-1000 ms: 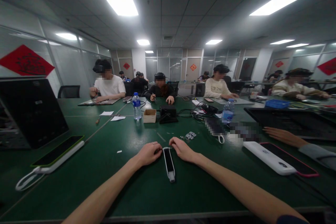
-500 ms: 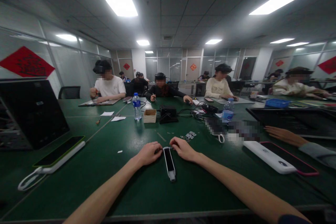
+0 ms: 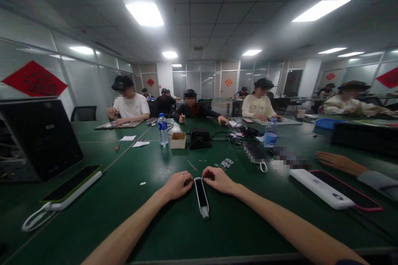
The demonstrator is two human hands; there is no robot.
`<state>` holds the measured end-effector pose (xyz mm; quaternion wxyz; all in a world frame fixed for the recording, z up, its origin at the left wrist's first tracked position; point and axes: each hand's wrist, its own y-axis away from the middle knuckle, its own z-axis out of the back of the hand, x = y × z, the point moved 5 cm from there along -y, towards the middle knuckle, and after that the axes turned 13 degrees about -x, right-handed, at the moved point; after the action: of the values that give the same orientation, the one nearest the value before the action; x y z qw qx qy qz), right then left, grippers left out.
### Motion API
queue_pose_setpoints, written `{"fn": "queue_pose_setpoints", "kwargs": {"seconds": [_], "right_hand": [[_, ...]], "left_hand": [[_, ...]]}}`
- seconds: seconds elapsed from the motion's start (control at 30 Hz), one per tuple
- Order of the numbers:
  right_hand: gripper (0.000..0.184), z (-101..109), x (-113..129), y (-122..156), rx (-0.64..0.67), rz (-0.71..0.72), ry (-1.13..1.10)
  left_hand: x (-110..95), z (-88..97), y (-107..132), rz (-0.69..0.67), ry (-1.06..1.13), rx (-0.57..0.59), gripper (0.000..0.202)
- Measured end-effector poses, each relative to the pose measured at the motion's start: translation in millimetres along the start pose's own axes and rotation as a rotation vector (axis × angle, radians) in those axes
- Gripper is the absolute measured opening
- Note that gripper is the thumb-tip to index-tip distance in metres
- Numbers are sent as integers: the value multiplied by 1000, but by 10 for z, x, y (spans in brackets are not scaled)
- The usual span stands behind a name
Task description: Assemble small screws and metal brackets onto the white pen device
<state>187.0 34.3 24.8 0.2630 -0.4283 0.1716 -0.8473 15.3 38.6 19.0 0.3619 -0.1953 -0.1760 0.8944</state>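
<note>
A narrow white device with a black face (image 3: 201, 195) lies lengthwise on the green table (image 3: 130, 198) in front of me. My left hand (image 3: 176, 185) rests at its far left corner, fingers curled and pinched against the top end; a ring shows on one finger. My right hand (image 3: 218, 179) sits at the far right corner, fingers likewise curled onto the top end. Small metal parts (image 3: 226, 162) lie just beyond my right hand.
A phone on a white power bank (image 3: 66, 188) lies at left beside a dark monitor (image 3: 40, 138). Another phone and power bank (image 3: 332, 188) lie at right, near a neighbour's hand (image 3: 337, 161). A water bottle (image 3: 162, 129), small box (image 3: 178, 140), black unit and cables stand farther back. Several people sit opposite.
My view has tipped slightly, so everything sits a little lower and closer. Both hands stay pinched at the device's top end. A person opposite has stretched an arm to the right.
</note>
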Motion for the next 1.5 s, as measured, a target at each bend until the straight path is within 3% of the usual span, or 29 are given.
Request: {"fn": "queue_pose_setpoints", "kwargs": {"seconds": [0.73,1.07,1.27,1.5], "right_hand": [[12,-25,-5,-3,-8,162,202],[17,-47,-29,1,53,204,238],[25,167,-125,-65,56,218,381],[22,685,-659,-153,-18,155,706]], "left_hand": [[-11,-2,-8,-13,-12,-3,18],[-31,22,-11,1,-7,4,18],[-43,31,-15,13,-4,15,19],[-33,49,-15,34,28,35,21]]}}
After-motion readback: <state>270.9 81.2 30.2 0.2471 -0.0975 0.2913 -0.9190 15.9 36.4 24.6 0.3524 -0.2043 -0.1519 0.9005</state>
